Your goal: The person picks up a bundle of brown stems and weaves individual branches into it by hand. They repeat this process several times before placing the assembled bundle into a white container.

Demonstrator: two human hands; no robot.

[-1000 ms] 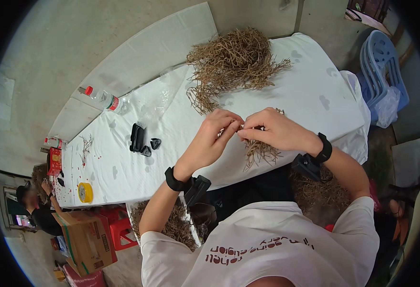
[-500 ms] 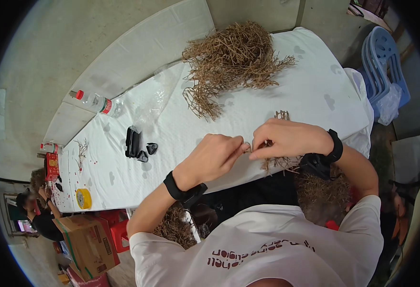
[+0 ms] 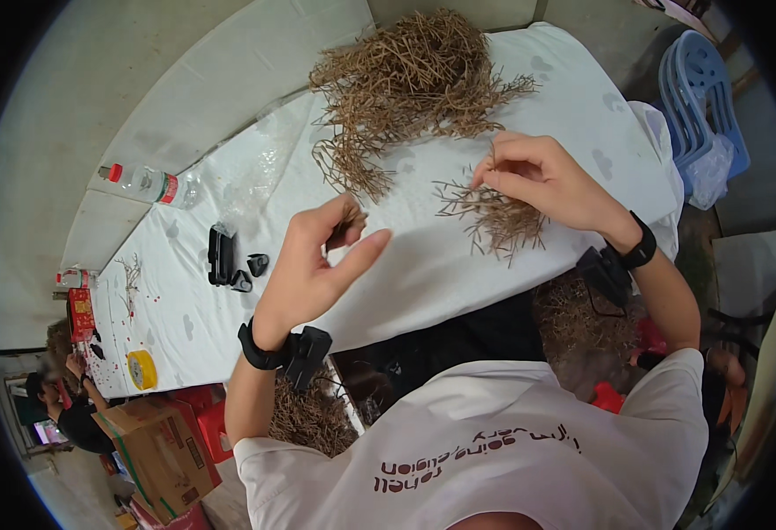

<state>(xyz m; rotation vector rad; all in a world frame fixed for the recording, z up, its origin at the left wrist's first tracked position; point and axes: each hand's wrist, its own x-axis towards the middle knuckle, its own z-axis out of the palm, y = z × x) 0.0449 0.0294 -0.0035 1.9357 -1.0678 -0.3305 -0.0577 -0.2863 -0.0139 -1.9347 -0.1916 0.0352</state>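
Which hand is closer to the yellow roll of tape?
The left hand. It is raised over the near side of the white table, toward the end where the yellow tape roll lies. The right hand is farther off, over the small bunch of twigs.

Hands now apart: left hand (image 3: 313, 265) raised, right hand (image 3: 542, 181) over small twig bundle (image 3: 494, 216).

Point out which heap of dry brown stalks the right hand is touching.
The small loose heap near the table's front edge, under the right hand; the big pile lies farther back, untouched.
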